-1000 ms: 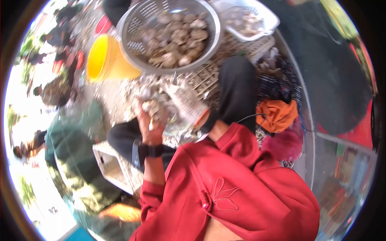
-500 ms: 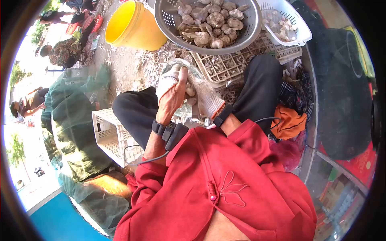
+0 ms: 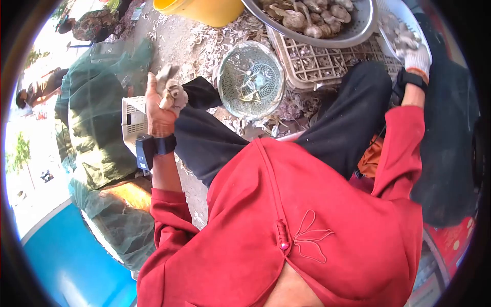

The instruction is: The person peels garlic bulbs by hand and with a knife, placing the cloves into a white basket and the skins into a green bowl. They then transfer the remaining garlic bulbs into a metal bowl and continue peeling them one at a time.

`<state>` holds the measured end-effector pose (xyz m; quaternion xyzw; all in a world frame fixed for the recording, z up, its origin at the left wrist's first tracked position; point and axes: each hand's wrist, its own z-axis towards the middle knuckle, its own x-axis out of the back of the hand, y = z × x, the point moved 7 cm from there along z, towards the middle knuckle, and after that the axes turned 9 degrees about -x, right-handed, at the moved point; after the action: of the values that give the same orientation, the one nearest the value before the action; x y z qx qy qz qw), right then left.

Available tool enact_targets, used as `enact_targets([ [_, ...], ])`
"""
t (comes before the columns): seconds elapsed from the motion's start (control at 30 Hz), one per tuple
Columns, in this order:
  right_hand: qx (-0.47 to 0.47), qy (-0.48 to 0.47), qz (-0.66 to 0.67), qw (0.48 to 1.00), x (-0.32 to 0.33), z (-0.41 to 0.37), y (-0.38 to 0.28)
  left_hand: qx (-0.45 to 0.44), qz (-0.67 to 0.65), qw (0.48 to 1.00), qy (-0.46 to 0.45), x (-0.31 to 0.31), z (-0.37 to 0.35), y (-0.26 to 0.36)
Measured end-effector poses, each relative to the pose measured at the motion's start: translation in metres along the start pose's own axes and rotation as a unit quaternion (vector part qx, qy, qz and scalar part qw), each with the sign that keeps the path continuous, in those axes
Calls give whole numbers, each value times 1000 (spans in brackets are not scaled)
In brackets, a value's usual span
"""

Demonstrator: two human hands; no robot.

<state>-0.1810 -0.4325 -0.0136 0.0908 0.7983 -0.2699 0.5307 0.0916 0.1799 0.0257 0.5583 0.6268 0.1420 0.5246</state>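
My left hand is raised at the left, beside a white plastic crate. Its thumb is up and the fingers curl round a greyish-beige lump; I cannot separate dirty glove from garlic there. My right hand, in a white glove with an orange cuff, reaches into a white basket of pale garlic cloves at the upper right. Its fingertips blend with the cloves. Between my knees stands a round, pale green mesh basket with a few stem scraps in it.
A metal colander of garlic bulbs rests on an overturned beige crate. A yellow bucket stands behind. Garlic skins litter the ground. Green netting covers sacks at the left, and other people are in the distance.
My hands, together over the mesh basket before, have parted: the left moved out left, the right up to the clove basket. The mesh basket is now uncovered. The view has shifted.
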Motion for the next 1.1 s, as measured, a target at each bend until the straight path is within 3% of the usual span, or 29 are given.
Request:
enact_targets([
  [0.07, 0, 113, 83, 990, 1, -16, 17, 46, -27, 993, -109, 14, 1, -13],
  [0.1, -12, 42, 49, 998, -5, -28, 38, 78, -49, 993, -69, 26, 3, -21],
  [0.13, 87, 133, -207, 965, -29, -51, 57, 108, -71, 991, -33, 31, 6, -29],
  [0.17, 69, 130, -281, 948, -67, -73, 91, 112, -70, 991, -37, 29, 12, -33],
  [0.2, -1, 46, -213, 976, -74, -71, 111, 130, -65, 987, -63, 21, 17, -39],
  [0.23, -9, -53, -176, 983, -83, -63, 126, 148, -60, 983, -88, 13, 19, -45],
  [0.27, 80, 72, -241, 965, -101, -84, 149, 134, -20, 989, -53, 5, 21, -48],
  [0.3, -24, -96, -205, 974, -121, -85, 179, 147, -32, 987, -61, 5, 31, -54],
  [0.33, -80, -114, -182, 973, -131, -94, 207, 160, -47, 984, -68, 6, 41, -61],
  [0.43, -142, 16, -258, 956, -150, -114, 280, 140, -70, 985, -67, 8, 58, -57],
  [0.47, -133, 25, -360, 923, -157, -116, 305, 122, -90, 985, -87, 12, 65, -53],
  [0.5, -165, 48, -378, 910, -153, -111, 339, 125, -106, 984, -75, 17, 69, -49],
  [0.57, -266, -1, -386, 883, -124, -92, 412, 131, -102, 985, -46, 28, 80, -43],
  [0.63, -308, 81, -443, 838, -71, -57, 465, 150, -86, 985, -28, 38, 95, -41],
  [0.7, -264, 134, -541, 787, 13, -18, 493, 147, -91, 985, -5, 54, 113, -46],
  [0.73, -297, 150, -593, 733, 60, 0, 503, 139, -93, 986, 10, 64, 125, -47],
  [0.8, -141, 139, -750, 631, 72, 5, 508, 136, -123, 983, 19, 88, 144, -54],
  [0.83, -151, 142, -753, 625, 69, -4, 509, 92, -86, 988, 89, 99, 144, -51],
  [0.87, -226, 201, -632, 713, 65, -12, 507, 45, -49, 986, 155, 105, 144, -44],
  [0.9, -289, 258, -489, 781, 66, -18, 512, 10, -8, 989, 148, 102, 142, -36],
  [0.93, -292, 271, -488, 777, 68, -19, 515, -29, 39, 976, 211, 88, 135, -27],
  [1.0, -267, 274, -537, 752, 68, -16, 514, 31, 18, 985, 171, 88, 137, -44],
  [1.03, -249, 271, -539, 758, 63, -14, 517, 27, 42, 986, 160, 95, 141, -46],
  [1.07, -253, 253, -587, 727, 73, -8, 520, 23, 69, 987, 146, 104, 145, -49],
  [1.1, -237, 241, -598, 727, 84, -6, 526, 82, 51, 990, 106, 108, 146, -62],
])
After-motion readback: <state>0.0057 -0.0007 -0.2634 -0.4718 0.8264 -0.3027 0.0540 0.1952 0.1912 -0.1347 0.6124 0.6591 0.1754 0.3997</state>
